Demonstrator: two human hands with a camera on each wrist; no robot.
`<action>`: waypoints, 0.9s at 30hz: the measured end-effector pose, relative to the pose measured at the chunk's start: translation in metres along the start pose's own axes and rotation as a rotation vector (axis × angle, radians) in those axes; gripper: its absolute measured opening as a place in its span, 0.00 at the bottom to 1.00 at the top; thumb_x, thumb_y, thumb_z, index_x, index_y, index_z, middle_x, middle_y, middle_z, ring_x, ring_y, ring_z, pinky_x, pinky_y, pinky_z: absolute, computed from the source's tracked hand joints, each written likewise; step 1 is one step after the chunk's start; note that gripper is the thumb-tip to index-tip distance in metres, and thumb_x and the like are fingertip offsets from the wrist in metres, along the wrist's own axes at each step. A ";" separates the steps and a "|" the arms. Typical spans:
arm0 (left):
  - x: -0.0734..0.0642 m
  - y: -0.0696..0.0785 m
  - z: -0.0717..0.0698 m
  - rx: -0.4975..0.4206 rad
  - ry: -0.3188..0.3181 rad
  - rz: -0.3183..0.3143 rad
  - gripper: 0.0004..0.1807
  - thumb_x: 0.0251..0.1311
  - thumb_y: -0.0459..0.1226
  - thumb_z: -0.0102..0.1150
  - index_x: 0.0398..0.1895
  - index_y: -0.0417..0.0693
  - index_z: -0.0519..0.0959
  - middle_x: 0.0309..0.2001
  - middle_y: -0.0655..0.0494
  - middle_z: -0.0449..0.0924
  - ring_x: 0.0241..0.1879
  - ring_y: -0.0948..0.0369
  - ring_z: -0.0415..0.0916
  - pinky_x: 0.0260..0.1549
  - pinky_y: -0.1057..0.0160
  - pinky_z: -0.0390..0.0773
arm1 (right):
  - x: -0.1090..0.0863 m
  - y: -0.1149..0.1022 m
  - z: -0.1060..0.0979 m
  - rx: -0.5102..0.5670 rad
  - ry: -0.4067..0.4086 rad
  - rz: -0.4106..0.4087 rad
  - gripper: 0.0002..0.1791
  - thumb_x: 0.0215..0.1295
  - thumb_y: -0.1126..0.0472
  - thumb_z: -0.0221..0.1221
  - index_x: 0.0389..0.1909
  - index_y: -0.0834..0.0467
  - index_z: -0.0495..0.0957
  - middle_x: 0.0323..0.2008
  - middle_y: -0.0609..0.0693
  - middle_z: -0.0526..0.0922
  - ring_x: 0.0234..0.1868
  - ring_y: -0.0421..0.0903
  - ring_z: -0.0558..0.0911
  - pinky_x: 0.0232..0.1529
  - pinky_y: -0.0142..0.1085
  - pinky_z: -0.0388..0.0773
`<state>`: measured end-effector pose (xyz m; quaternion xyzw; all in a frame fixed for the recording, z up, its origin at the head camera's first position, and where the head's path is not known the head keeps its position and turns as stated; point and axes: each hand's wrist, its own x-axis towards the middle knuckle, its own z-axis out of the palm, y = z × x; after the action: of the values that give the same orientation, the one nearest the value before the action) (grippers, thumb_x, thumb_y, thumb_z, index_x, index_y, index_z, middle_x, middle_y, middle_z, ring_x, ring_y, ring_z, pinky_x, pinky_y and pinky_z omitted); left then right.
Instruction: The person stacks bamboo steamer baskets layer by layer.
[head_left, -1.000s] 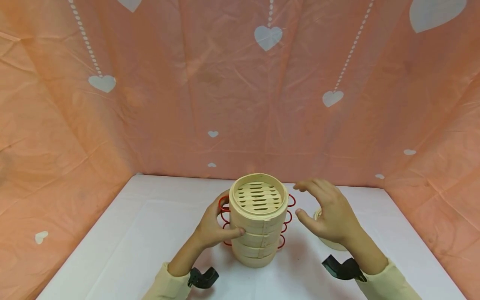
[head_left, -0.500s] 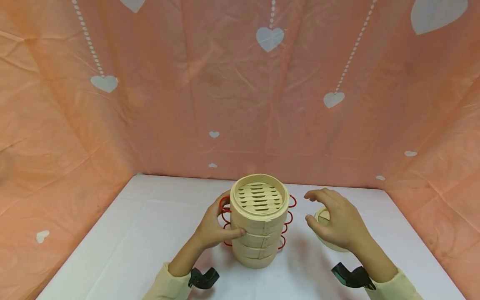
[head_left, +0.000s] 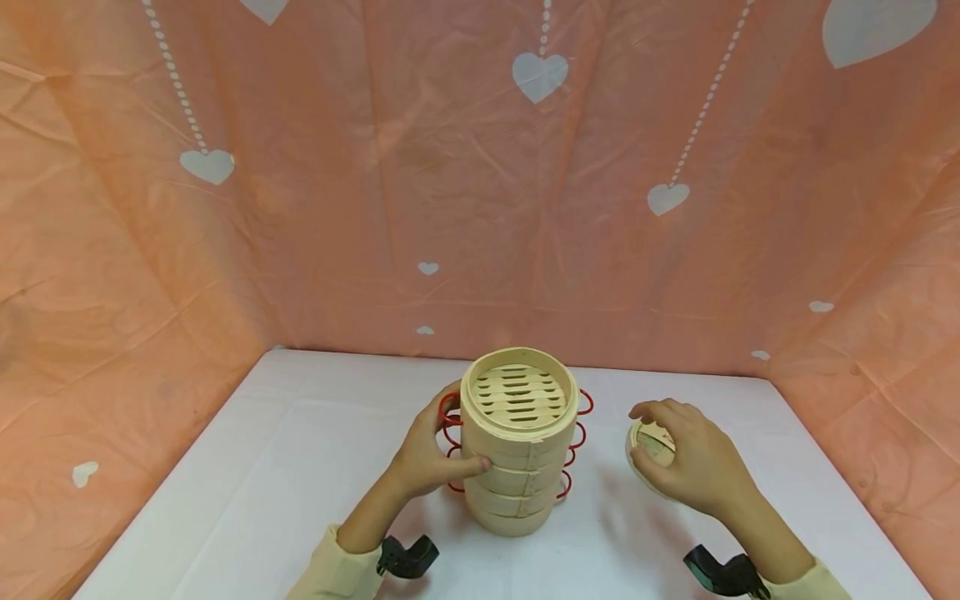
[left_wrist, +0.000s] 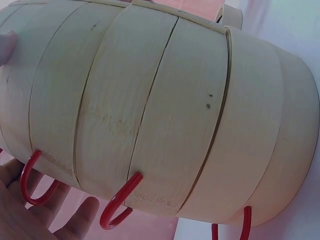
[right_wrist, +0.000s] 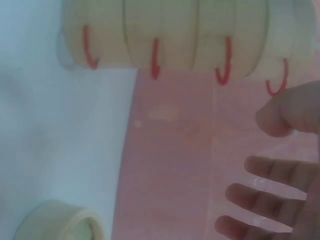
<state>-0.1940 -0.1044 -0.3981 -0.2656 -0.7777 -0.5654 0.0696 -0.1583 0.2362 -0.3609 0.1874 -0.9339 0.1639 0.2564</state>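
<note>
A tall stack of round bamboo steamer baskets point(head_left: 517, 467) stands upright, its slatted top tier uncovered. Red loop handles stick out on both sides. My left hand point(head_left: 427, 450) grips the stack from its left, thumb on the front and the other fingers behind. In the left wrist view the stack's side point(left_wrist: 150, 100) fills most of the picture. My right hand point(head_left: 697, 458) is over a small round bamboo piece point(head_left: 654, 442) at the right, thumb and fingers apart above its rim and partly hiding it. Fingers point(right_wrist: 265, 200) show spread in the right wrist view.
A white-covered table point(head_left: 300, 483) lies under everything. Pink cloth point(head_left: 480, 200) with pale hearts hangs behind and at both sides. Black straps with small devices point(head_left: 408, 557) sit at both wrists, below the cream sleeves.
My right hand has moved right and down, from beside the stack to over the small round bamboo piece. My left hand and the stack stay in place.
</note>
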 end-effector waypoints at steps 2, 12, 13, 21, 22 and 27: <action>0.000 0.000 0.000 0.003 -0.001 0.008 0.49 0.37 0.41 0.76 0.68 0.51 0.64 0.59 0.52 0.75 0.55 0.53 0.73 0.51 0.53 0.76 | -0.003 0.004 0.001 -0.006 -0.012 0.007 0.17 0.44 0.56 0.68 0.39 0.47 0.79 0.32 0.39 0.79 0.36 0.44 0.78 0.30 0.42 0.73; 0.000 0.000 0.000 -0.008 -0.006 0.007 0.48 0.38 0.39 0.76 0.68 0.52 0.64 0.59 0.52 0.75 0.55 0.54 0.73 0.52 0.52 0.76 | -0.019 0.019 0.005 -0.022 -0.103 0.058 0.19 0.43 0.58 0.69 0.39 0.50 0.79 0.36 0.44 0.82 0.34 0.43 0.78 0.29 0.40 0.73; 0.000 -0.001 0.000 -0.008 -0.005 0.011 0.48 0.38 0.39 0.76 0.68 0.52 0.65 0.59 0.52 0.75 0.55 0.54 0.73 0.52 0.53 0.76 | -0.021 0.020 0.006 -0.020 -0.117 0.068 0.18 0.43 0.58 0.68 0.40 0.51 0.79 0.38 0.45 0.83 0.34 0.44 0.79 0.29 0.41 0.74; 0.001 -0.001 0.000 -0.016 -0.003 0.039 0.48 0.37 0.39 0.77 0.67 0.51 0.65 0.58 0.52 0.75 0.55 0.54 0.73 0.51 0.58 0.77 | -0.031 0.031 0.012 -0.014 -0.200 0.149 0.14 0.45 0.60 0.65 0.37 0.52 0.79 0.29 0.43 0.80 0.27 0.40 0.76 0.25 0.36 0.69; 0.001 -0.002 0.000 -0.018 -0.003 0.040 0.48 0.37 0.38 0.77 0.67 0.51 0.65 0.58 0.52 0.75 0.55 0.54 0.73 0.51 0.58 0.77 | -0.032 0.032 0.013 -0.012 -0.212 0.158 0.14 0.45 0.60 0.65 0.37 0.51 0.79 0.28 0.43 0.79 0.27 0.40 0.76 0.25 0.36 0.69; 0.001 -0.003 0.000 -0.021 -0.006 0.034 0.48 0.38 0.39 0.77 0.68 0.52 0.65 0.59 0.52 0.75 0.56 0.54 0.73 0.51 0.58 0.77 | -0.038 0.037 0.018 0.014 -0.262 0.197 0.13 0.46 0.60 0.65 0.36 0.51 0.78 0.28 0.44 0.79 0.29 0.40 0.77 0.27 0.38 0.71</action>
<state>-0.1963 -0.1047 -0.3998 -0.2811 -0.7673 -0.5716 0.0740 -0.1518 0.2718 -0.4035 0.1166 -0.9721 0.1689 0.1137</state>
